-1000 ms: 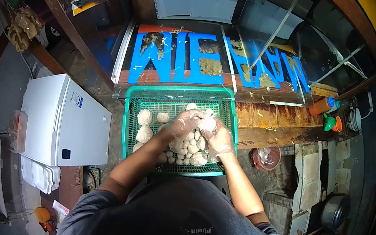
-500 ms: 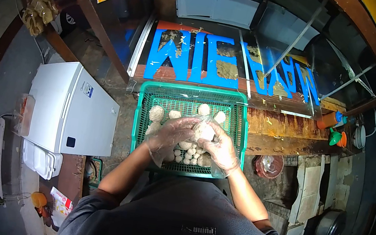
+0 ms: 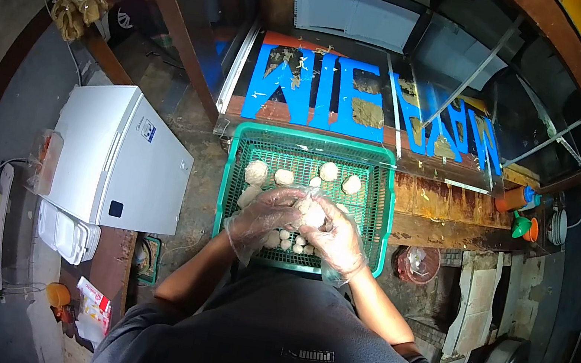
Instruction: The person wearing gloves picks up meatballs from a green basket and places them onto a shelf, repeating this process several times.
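Both hands wear clear plastic gloves above a green plastic basket [image 3: 315, 140]. Between them is a large pale meatball [image 3: 313, 213] with a rough surface. My left hand [image 3: 264, 220] curls around its left side, fingers bent. My right hand [image 3: 340, 240] closes on it from the right, thumb in front. In the basket's far half lie a big meatball [image 3: 256, 172] and several others spread apart. Small meatballs [image 3: 298, 246] cluster at the near side, partly hidden by my hands.
A glass case with blue lettering [image 3: 325, 93] stands beyond the basket. To the left are a white freezer [image 3: 150, 168] and foam boxes [image 3: 66, 232]. On the right are a wooden bench [image 3: 444, 212], a red bucket [image 3: 417, 263] and metal pots [image 3: 505, 362].
The view has shifted, so the basket and surroundings appear farther right. My hands sit slightly nearer my body, still around the large meatball; a small meatball beyond them now shows.
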A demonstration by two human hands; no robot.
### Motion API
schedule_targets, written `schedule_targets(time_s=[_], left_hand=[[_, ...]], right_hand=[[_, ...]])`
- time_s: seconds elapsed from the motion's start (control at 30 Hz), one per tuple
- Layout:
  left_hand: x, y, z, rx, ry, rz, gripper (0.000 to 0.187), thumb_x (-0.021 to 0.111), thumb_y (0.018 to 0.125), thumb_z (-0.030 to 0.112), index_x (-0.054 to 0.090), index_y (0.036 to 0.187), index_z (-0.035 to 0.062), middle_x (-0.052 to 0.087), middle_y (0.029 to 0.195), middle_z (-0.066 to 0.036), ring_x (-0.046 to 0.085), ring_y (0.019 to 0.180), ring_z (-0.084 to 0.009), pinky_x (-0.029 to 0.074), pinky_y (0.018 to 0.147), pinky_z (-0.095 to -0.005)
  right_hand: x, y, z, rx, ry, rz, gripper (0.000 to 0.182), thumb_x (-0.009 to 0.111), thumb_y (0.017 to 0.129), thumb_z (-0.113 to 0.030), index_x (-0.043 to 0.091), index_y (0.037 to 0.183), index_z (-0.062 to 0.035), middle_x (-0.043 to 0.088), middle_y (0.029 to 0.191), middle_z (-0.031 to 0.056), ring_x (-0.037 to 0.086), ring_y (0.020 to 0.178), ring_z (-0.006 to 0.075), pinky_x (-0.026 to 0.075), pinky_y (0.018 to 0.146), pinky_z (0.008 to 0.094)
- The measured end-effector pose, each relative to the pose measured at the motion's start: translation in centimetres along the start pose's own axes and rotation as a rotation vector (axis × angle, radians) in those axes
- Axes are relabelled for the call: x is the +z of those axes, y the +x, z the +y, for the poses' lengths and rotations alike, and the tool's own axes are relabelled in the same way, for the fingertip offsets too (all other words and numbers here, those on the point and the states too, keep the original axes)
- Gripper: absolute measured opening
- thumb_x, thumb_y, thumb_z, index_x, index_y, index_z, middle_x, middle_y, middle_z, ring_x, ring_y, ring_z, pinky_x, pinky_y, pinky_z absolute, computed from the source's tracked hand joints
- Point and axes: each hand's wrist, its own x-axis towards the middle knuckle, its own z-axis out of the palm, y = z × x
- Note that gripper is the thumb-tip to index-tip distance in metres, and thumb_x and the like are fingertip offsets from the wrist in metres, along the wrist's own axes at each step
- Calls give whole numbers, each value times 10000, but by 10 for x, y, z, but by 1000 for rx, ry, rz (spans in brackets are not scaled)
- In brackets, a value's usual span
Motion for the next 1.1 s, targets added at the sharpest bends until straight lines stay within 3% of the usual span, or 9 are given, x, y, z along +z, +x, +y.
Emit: schedule_targets(time_s=[0.13, 0.2, 0.4, 0.5, 0.57, 0.63, 0.83, 0.93, 1.1], left_hand=[[-1, -4, -4, 26, -23, -14, 446, 619, 910, 110, 500, 1317, -30, 614, 1187, -102, 583, 1098, -173, 471, 950, -335], [1, -11, 2, 20, -18, -6, 456, 617, 911, 110, 492, 1324, -37, 610, 1200, -106, 578, 1107, -177, 463, 966, -342], [-9, -28, -10, 93, 68, 1, 501, 602, 925, 55, 438, 1392, -22, 534, 1340, -121, 538, 1201, -196, 438, 1020, -344], [-20, -29, -25, 223, 143, -72, 511, 583, 939, 35, 419, 1421, 0, 507, 1382, -111, 537, 1215, -201, 429, 1034, -348], [-19, -28, -25, 17, 54, -27, 565, 620, 916, 91, 407, 1433, 1, 535, 1310, -100, 542, 1174, -187, 449, 1002, -344], [-19, -31, -20, -42, 61, -39, 576, 621, 916, 84, 399, 1442, 6, 531, 1318, -106, 545, 1179, -192, 461, 993, -347], [-21, -31, -19, -55, 141, -66, 608, 633, 917, 86, 363, 1455, 0, 551, 1305, -145, 547, 1196, -213, 465, 995, -378], [-22, -26, -21, -61, 137, -74, 599, 631, 918, 91, 369, 1449, -3, 555, 1294, -141, 541, 1199, -208, 465, 995, -382], [-34, -21, -28, 25, 110, -103, 552, 593, 939, 66, 381, 1445, 5, 535, 1321, -143, 543, 1191, -201, 469, 994, -403]], right_hand=[[9, -4, 5, 1, 23, 22, 577, 782, 813, -98, 538, 1319, 37, 692, 1037, 118, 660, 902, 139, 541, 778, 291], [14, -7, 13, 160, 287, -17, 589, 772, 809, -36, 524, 1338, 41, 656, 1150, 119, 659, 943, 153, 543, 810, 280], [26, -15, 34, 91, 592, -67, 622, 666, 849, 102, 421, 1418, 54, 448, 1427, 137, 612, 1113, 200, 540, 889, 293], [25, -24, 50, 214, 658, -85, 620, 607, 874, 120, 379, 1447, 51, 439, 1437, 136, 560, 1203, 202, 524, 924, 308], [32, -26, 55, 175, 706, -54, 617, 577, 871, 136, 380, 1448, 47, 441, 1437, 131, 550, 1218, 204, 515, 939, 313], [35, -26, 55, 134, 752, -20, 615, 548, 868, 153, 381, 1450, 44, 442, 1438, 127, 541, 1233, 205, 505, 954, 319], [27, -23, 58, 259, 748, -87, 583, 534, 881, 69, 409, 1447, 5, 532, 1317, 86, 595, 1034, 131, 503, 867, 278], [27, -18, 49, 267, 689, -42, 530, 538, 921, -19, 423, 1438, -6, 579, 1227, 63, 594, 915, 97, 505, 789, 254], [31, -12, 40, 503, 793, 35, 451, 535, 976, -108, 455, 1413, -34, 641, 1042, 49, 594, 698, 84, 513, 592, 240]])
